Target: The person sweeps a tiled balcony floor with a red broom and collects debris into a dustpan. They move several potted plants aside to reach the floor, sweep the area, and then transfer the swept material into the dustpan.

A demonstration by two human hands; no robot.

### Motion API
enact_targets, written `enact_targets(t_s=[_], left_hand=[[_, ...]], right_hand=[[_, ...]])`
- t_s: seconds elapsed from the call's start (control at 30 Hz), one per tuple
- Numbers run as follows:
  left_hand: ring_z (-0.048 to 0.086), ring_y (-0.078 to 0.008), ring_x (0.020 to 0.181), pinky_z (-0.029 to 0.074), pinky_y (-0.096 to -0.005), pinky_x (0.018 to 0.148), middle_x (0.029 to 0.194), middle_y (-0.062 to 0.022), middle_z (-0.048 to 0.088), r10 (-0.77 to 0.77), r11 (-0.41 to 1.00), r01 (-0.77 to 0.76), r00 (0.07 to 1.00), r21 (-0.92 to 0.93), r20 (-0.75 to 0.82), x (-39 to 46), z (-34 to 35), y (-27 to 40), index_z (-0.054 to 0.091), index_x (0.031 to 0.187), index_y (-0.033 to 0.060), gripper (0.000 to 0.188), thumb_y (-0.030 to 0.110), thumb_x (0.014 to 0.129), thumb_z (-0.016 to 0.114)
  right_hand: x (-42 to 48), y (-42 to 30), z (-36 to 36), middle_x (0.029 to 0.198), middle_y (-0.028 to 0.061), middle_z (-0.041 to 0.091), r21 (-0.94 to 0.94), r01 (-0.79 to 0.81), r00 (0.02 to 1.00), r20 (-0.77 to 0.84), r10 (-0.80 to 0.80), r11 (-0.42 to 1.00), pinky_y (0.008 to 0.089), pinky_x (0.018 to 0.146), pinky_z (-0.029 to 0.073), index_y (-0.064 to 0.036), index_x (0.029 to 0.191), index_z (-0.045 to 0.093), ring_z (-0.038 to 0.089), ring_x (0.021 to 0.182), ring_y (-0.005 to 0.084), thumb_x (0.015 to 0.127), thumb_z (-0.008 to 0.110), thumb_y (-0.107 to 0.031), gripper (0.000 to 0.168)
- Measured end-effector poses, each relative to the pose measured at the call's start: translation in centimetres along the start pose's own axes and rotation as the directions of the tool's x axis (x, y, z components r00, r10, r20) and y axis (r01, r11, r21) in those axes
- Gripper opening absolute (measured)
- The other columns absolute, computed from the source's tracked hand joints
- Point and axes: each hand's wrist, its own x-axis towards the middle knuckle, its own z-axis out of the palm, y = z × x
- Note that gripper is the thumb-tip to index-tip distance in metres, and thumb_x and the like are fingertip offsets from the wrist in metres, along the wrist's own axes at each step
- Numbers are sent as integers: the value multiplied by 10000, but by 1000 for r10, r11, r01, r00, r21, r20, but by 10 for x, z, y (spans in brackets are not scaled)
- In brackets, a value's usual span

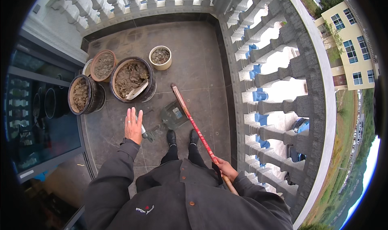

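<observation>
My right hand (226,168) grips a long pole (197,128) with a red printed wrap and a bare wooden lower part. The pole slants away from me to the left, and its small brownish far end (172,85) is near the floor tiles. My left hand (133,125) is held out with fingers extended, back upward, a ring on one finger. It holds nothing that I can see. Partly hidden behind it is a pale, grey-green object (148,135) that I cannot identify. A dark translucent plastic dustpan-like object (172,113) with a label lies beyond my shoes.
A large dark glazed pot (151,89) holds soil and a white curved piece (138,90). Around it stand a smaller dark pot (97,93), a terracotta pot (113,60) and a cream pot (162,66). Stone balusters (272,102) run right; a glass door (42,118) is left.
</observation>
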Motion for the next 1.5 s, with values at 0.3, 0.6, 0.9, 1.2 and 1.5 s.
enact_targets(t_s=[0.3, 0.6, 0.9, 1.2, 1.5], left_hand=[[541, -204, 1005, 415, -330, 866, 1134, -126, 538, -583, -438, 379, 571, -815, 578, -81, 71, 15, 417, 1229, 24, 577, 463, 866, 505], [560, -178, 567, 476, -298, 549, 671, -94, 576, -346, -456, 379, 758, -805, 553, -10, 26, 34, 517, 883, 2, 175, 108, 781, 612], [521, -184, 427, 455, -294, 471, 563, -85, 522, -245, -274, 120, 951, -954, 190, 14, -199, 88, 459, 921, 5, 243, 214, 831, 543], [447, -145, 342, 377, -259, 369, 520, -53, 473, -313, -124, -197, 938, -973, -150, 11, -402, 101, 451, 939, -1, 297, 277, 846, 496], [504, -143, 463, 434, -255, 447, 617, -80, 503, -140, 174, 55, 990, -983, 30, 25, -382, 169, 430, 958, -41, 283, 138, 779, 558]], right_hand=[[-85, 46, -32, 604, -44, 335, 678, -219, 961, 275, 34, 702, 154, 357, 290, -249, 1240, 401, 314, 425, 21, 904, 419, -71, 381], [-109, 79, -58, 596, -41, 332, 643, -113, 981, 193, -17, 757, 161, 361, 287, -286, 1256, 389, 318, 427, 24, 897, 434, -74, 420], [-54, 101, -126, 753, -11, 504, 404, 173, 956, 150, -251, 898, 200, 596, 405, -64, 1046, 497, 473, 685, 69, 886, 498, -175, 194], [25, 84, -181, 540, -23, 414, 669, -369, 829, 551, -97, 645, 214, 451, 377, -86, 759, 444, 454, 475, 96, 933, 405, -248, 241], [39, 44, -172, 554, -19, 404, 685, -281, 879, 465, -108, 672, 205, 438, 362, -105, 848, 429, 431, 469, 90, 916, 419, -213, 128]])
